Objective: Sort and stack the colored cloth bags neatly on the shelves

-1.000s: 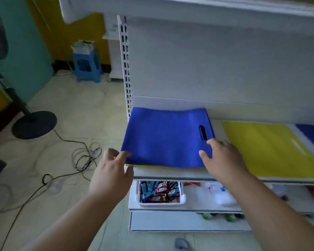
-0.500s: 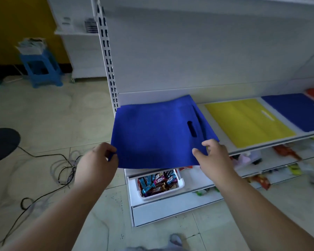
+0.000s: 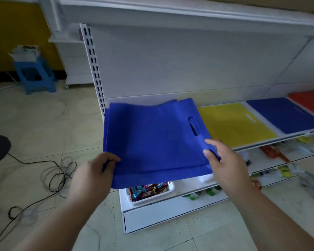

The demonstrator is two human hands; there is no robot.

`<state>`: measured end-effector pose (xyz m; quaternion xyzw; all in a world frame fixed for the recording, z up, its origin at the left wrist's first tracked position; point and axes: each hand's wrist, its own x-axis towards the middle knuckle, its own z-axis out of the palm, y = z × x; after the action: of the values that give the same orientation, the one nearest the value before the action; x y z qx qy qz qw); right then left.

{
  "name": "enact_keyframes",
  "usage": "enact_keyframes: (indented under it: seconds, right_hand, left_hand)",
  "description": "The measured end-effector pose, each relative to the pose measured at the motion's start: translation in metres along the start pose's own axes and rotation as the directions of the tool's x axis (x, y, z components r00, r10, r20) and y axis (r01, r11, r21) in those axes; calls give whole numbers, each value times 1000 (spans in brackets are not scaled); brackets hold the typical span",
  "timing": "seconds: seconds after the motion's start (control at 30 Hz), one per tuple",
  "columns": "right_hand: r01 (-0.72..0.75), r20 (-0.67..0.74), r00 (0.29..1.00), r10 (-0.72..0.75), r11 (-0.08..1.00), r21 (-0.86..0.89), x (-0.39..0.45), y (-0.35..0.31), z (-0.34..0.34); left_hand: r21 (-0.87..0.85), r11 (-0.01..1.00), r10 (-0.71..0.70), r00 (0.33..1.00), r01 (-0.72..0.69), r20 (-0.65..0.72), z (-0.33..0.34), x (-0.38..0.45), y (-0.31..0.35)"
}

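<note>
A: Both hands pinch the blue bags (image 3: 152,142) at the near corners, left hand (image 3: 96,171) and right hand (image 3: 223,160), half off the shelf (image 3: 261,144)

B: I'd square the edges before sliding them back beside the yellow bag (image 3: 234,124)

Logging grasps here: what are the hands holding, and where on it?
Blue bags, by the near corners: left hand pinches the left one, right hand the right.

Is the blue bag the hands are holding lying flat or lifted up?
Lifted. The left hand and right hand pinch the blue bag by its near corners, and its front edge hangs out past the shelf.
</note>
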<state>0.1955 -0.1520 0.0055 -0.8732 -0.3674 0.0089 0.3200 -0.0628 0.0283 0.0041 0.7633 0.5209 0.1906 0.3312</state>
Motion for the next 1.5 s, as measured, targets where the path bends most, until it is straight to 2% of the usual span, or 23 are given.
enact_keyframes:
  seconds: [0.13, 0.27, 0.4, 0.63, 0.87, 1.1, 1.27, 1.4, 1.5]
  right_hand:
    - [-59, -178, 983, 50, 997, -43, -10, 51, -47]
    - [-95, -272, 959, 85, 995, -23, -11, 127, -107]
    - [-115, -368, 925, 91, 992, -44, 4, 220, -169]
    - [-196, -406, 899, 163, 980, -42, 39, 361, -268]
    - [-238, -436, 874, 217, 971, 6, 117, 454, -298]
    - [-263, -348, 910, 227, 963, -60, 199, 525, -336]
    - [-169, -269, 952, 149, 984, -53, 257, 570, -337]
    - [-30, -137, 990, 27, 999, -23, 318, 602, -330]
    - [71, 28, 997, -70, 997, -14, 360, 615, -324]
  left_hand:
    - [-58, 987, 148, 989, -149, -25, 52, -16, 43]
    - [-115, 964, 243, 970, -240, 15, 120, -28, 109]
    - [-170, 933, 319, 948, -317, -13, 197, -46, 195]
    - [-152, 901, 418, 907, -407, 45, 320, -57, 337]
    - [-154, 894, 435, 898, -420, 75, 414, -25, 416]
    - [-98, 918, 396, 905, -384, 155, 482, 12, 487]
    - [-65, 941, 336, 937, -331, 96, 516, 33, 519]
    - [-8, 982, 190, 982, -190, 9, 544, 35, 531]
    - [43, 998, 51, 996, -48, -75, 558, 26, 538]
